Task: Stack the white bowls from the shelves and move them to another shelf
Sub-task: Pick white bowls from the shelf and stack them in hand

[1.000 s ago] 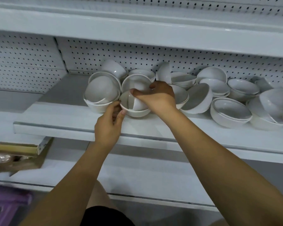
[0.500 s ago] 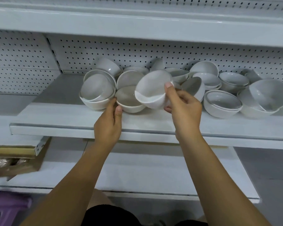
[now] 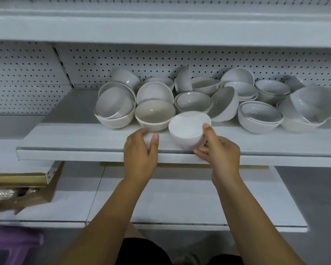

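Several white bowls lie jumbled on the middle shelf (image 3: 69, 138), some nested, some tipped on their sides. My right hand (image 3: 220, 153) grips one white bowl (image 3: 188, 129) by its rim and underside, upright, just above the shelf's front edge. Beside it to the left stands a cream-tinted bowl (image 3: 154, 116). My left hand (image 3: 141, 150) is at that bowl's near wall, fingertips touching it, thumb apart, nothing lifted. A nested pair of bowls (image 3: 113, 109) sits at the far left of the pile.
A perforated back panel (image 3: 161, 62) closes the shelf behind the bowls. Another shelf (image 3: 161, 29) hangs above, and a lower white shelf (image 3: 180, 203) juts out beneath. A cardboard box (image 3: 17, 194) sits at lower left, with a purple stool (image 3: 10, 243) below it.
My right hand lifted a bowl out of the cream bowl, turned it upright and brought it down toward the shelf's front edge. My left hand stayed at the cream bowl.
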The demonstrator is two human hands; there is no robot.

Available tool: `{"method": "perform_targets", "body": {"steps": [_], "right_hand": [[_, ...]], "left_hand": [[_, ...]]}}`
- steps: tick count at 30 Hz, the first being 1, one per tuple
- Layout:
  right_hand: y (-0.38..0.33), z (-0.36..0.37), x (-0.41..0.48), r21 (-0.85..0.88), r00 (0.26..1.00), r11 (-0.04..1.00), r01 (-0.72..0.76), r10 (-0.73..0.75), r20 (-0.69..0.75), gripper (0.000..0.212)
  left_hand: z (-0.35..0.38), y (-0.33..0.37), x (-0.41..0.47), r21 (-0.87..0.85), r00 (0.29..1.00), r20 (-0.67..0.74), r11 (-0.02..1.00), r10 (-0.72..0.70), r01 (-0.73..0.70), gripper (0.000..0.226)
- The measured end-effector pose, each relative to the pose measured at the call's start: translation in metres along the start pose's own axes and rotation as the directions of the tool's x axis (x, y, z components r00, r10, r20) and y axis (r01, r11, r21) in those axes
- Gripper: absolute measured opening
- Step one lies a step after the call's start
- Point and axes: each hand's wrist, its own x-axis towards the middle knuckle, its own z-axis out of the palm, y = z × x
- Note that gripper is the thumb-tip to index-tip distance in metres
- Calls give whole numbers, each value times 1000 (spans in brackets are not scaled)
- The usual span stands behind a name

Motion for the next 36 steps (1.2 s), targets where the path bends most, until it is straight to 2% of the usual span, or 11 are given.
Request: {"method": "perform_targets", "body": {"steps": [3, 6, 9, 11, 15, 20, 24, 27, 31, 33, 36], "right_hand": [[9, 2, 5, -9, 1000, 1000, 7, -7, 14, 42], [8, 2, 12, -12, 1000, 1000, 14, -14, 7, 45], [7, -3, 19, -36, 998, 998, 58, -58, 19, 54], [5, -7, 21, -134, 993, 985, 112, -106, 49, 62], [7, -16, 30, -316, 975, 924, 218, -191, 114, 49], [7, -22, 29, -398, 925, 835, 381, -333, 186, 29], [10, -24, 30, -434, 906, 795, 423, -369, 207, 31], [15, -22, 27, -435, 912, 801, 411, -362, 194, 40], [20, -11, 19, -340, 922, 867, 365, -286, 262, 66], [21, -1, 18, -310, 913, 872, 378, -294, 283, 85], [27, 12, 24, -359, 907, 841, 405, -321, 271, 117]], "left_hand": [[1, 1, -8, -59, 996, -40, 995, 75, -77, 54], [7, 9, -14, -203, 999, 0, 978, 49, -48, 39], [14, 24, -17, -356, 995, 81, 934, 63, -30, 36], [18, 33, -19, -402, 994, 86, 915, 63, -24, 41], [25, 33, -17, -425, 999, 40, 905, 26, -7, 48], [27, 32, -16, -413, 999, 48, 911, 20, 2, 50], [23, 29, -15, -389, 996, 81, 921, 26, 8, 50], [15, 32, -17, -378, 999, 15, 925, 39, -30, 35], [-6, 27, -4, -224, 959, -272, 964, 77, -141, 20], [-20, 22, 13, -77, 918, -370, 980, 144, -185, 27], [-38, 16, 43, 94, 927, -358, 992, 109, -80, 41]]}}
